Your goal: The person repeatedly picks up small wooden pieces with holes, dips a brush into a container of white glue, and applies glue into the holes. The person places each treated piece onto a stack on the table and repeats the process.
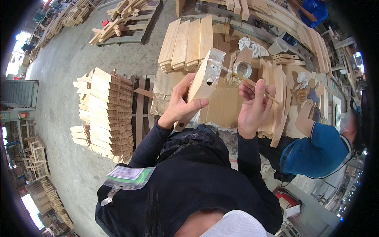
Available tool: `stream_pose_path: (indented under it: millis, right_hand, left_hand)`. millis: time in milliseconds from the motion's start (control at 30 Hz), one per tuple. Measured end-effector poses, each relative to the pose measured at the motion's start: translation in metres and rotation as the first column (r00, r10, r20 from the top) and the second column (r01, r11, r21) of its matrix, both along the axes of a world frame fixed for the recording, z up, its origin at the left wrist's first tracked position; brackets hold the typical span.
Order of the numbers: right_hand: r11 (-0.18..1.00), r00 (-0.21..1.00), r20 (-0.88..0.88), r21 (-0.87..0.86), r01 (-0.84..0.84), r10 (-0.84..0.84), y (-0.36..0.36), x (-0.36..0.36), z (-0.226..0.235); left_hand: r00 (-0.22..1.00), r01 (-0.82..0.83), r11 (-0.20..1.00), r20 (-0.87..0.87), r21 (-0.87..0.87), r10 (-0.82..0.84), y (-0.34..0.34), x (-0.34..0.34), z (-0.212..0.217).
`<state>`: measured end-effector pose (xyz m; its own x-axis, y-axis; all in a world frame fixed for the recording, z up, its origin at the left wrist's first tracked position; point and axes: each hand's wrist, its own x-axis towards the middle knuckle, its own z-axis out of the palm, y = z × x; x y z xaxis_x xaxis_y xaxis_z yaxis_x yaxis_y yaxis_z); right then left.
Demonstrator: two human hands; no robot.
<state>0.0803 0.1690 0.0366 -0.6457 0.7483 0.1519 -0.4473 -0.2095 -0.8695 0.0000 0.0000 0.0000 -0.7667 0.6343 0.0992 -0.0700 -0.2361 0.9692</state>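
My left hand (184,103) is wrapped round a pale wooden piece (202,85), tilted up, with dark holes in its end face. Between the thumb and fingers of my right hand (256,104) is a thin brush (252,83) with a wooden handle. Its tip touches the upper end of the piece, where a whitish wet smear shows. Just beyond the brush stands a round container (242,70) with whitish stuff round its rim. Brown cardboard (219,104) covers the bench under my hands.
Wooden boards (188,42) lie in a row at the far side of the bench, and more boards (272,91) lie on the right. A white cloth (253,47) and a white cup (278,46) sit behind. Stacked wood (108,114) stands at left. A co-worker in blue (316,152) works at right.
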Motion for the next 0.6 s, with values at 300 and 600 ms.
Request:
stream_pose_path:
  millis: [300, 600]
  right_hand:
    - [0.997, 1.000, 0.012, -0.070, -0.010, 0.011, 0.010, -0.014, 0.005]
    - [0.992, 0.993, 0.025, 0.052, -0.115, 0.114, 0.033, -0.020, 0.012]
  left_hand:
    - [1.000, -0.004, 1.000, -0.030, -0.026, 0.003, -0.002, 0.001, -0.006]
    - [0.999, -0.004, 1.000, 0.054, -0.011, 0.005, -0.005, 0.001, -0.008]
